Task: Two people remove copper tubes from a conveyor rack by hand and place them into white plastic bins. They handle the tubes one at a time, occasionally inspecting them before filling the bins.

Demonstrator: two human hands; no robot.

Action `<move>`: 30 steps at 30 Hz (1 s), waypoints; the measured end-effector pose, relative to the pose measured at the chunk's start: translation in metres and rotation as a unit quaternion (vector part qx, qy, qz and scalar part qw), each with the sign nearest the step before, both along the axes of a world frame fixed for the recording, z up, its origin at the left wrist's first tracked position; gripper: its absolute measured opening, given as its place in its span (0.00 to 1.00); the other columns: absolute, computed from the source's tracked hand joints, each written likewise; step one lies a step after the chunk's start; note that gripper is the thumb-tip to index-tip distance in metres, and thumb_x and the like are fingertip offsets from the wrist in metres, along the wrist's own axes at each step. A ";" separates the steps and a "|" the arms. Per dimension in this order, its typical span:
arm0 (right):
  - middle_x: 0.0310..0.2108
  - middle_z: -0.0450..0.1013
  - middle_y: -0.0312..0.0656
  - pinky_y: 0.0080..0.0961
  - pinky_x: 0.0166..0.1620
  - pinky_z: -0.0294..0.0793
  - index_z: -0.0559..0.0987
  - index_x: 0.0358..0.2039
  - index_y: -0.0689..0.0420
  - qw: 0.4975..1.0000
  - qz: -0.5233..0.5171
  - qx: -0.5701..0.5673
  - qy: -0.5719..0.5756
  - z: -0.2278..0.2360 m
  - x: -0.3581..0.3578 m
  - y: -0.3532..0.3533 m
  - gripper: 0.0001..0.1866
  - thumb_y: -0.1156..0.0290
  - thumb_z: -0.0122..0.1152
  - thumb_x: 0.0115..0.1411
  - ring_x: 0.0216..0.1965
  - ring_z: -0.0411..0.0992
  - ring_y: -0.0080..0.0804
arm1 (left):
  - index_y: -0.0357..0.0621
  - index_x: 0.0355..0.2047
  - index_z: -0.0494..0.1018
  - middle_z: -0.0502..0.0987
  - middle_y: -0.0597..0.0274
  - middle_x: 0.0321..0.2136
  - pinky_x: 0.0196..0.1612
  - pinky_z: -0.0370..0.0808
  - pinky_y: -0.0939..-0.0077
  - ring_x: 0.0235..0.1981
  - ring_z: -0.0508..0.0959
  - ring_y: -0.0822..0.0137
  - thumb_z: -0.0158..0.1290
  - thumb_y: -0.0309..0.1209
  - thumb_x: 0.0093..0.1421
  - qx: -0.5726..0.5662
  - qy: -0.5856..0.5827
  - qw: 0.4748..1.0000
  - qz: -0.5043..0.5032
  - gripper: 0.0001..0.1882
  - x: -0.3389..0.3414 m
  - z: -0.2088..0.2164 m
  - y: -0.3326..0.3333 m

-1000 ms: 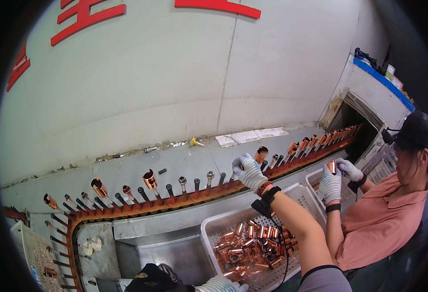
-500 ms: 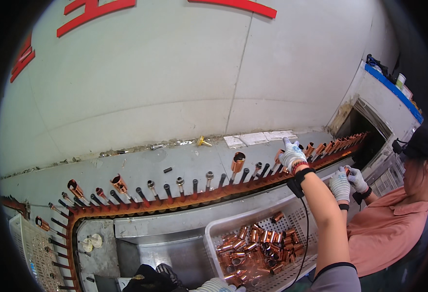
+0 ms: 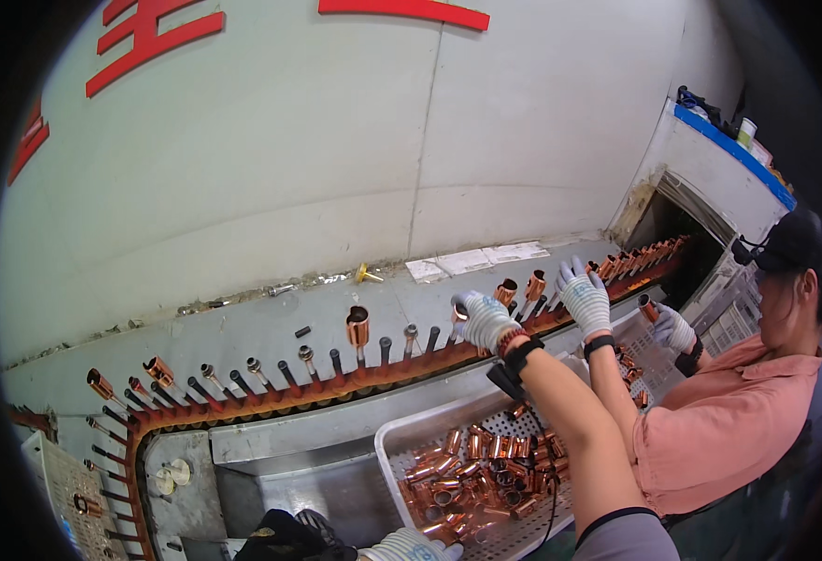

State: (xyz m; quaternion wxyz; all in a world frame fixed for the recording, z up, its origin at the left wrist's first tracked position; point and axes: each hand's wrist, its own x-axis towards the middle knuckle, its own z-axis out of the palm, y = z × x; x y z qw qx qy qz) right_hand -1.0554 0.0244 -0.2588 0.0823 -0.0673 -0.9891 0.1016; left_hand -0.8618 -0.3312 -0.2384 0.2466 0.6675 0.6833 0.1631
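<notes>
My right hand [image 3: 487, 323], in a striped white glove, is closed around a copper tube [image 3: 460, 311] at the row of upright spindles; the tube's open end shows beside my fingers. My left hand [image 3: 409, 546], also gloved, is at the bottom edge by the near side of the plastic basket [image 3: 390, 447]; its fingers are partly cut off by the frame. Many loose copper tubes [image 3: 474, 467] lie in the basket. Farther left on the row stands a large copper tube [image 3: 358, 327] on its spindle.
A co-worker in a pink shirt [image 3: 724, 421] stands at the right, one gloved hand [image 3: 583, 297] at the row and the other [image 3: 674, 329] holding a copper tube. The row of spindles bends around a metal trough [image 3: 322, 491]. A yellow piece [image 3: 368, 273] lies on the ledge.
My right hand has come left and lower onto a copper tube. The spindles have shifted left past the ledge. One of the co-worker's hands has reached up to the row. My left hand stays low.
</notes>
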 end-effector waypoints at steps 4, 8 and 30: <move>0.37 0.74 0.49 0.41 0.41 0.76 0.74 0.39 0.55 0.990 0.139 -0.028 0.023 0.011 0.060 -0.036 0.13 0.67 0.60 0.53 0.38 0.75 0.50 | 0.37 0.38 0.74 0.78 0.52 0.25 0.34 0.76 0.60 0.28 0.79 0.51 0.54 0.44 0.52 0.025 -0.008 1.000 0.009 0.22 0.009 0.006 -0.008; 0.36 0.75 0.46 0.37 0.41 0.75 0.75 0.40 0.55 0.980 0.180 -0.063 -0.054 0.018 0.104 -0.058 0.17 0.62 0.65 0.52 0.38 0.76 0.46 | 0.37 0.36 0.75 0.77 0.53 0.24 0.32 0.76 0.61 0.27 0.79 0.51 0.56 0.43 0.50 0.079 0.005 0.997 0.014 0.21 0.012 0.005 -0.019; 0.28 0.73 0.51 0.40 0.37 0.73 0.74 0.33 0.57 0.962 0.188 -0.173 0.095 -0.027 0.051 -0.096 0.08 0.71 0.60 0.52 0.33 0.73 0.51 | 0.38 0.37 0.75 0.78 0.50 0.24 0.33 0.76 0.59 0.28 0.80 0.51 0.54 0.44 0.53 0.014 0.002 1.000 -0.018 0.21 0.030 0.023 -0.008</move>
